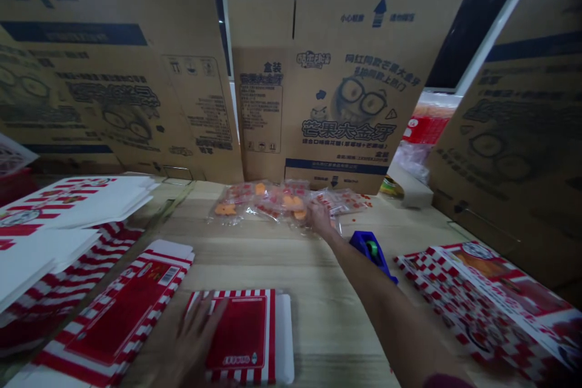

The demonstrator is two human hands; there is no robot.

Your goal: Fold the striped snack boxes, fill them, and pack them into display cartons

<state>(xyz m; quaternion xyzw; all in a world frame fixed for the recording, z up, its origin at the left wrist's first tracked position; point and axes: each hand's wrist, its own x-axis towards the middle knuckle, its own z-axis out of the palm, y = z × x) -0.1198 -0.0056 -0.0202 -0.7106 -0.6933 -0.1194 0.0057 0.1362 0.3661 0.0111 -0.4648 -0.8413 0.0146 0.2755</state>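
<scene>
My left hand (195, 330) lies with fingers stretched and apart over the left side of a red-and-white striped carton (240, 333), which rests flat on the table. White flaps show along the carton's right edge. Farther back, my right hand (321, 218) reaches into a row of clear plastic packets (273, 200). Its fingers are bent together on one packet at the right part of the row; their tips are partly hidden. Orange pieces show inside some packets, small red ones in others.
A blue tape dispenser (370, 248) stands beside my right forearm. Flat printed cartons (491, 309) are stacked at right, white-topped ones (73, 206) at left. Another striped carton (122, 309) lies left of my left hand. Large cardboard boxes (345, 91) wall the back and sides.
</scene>
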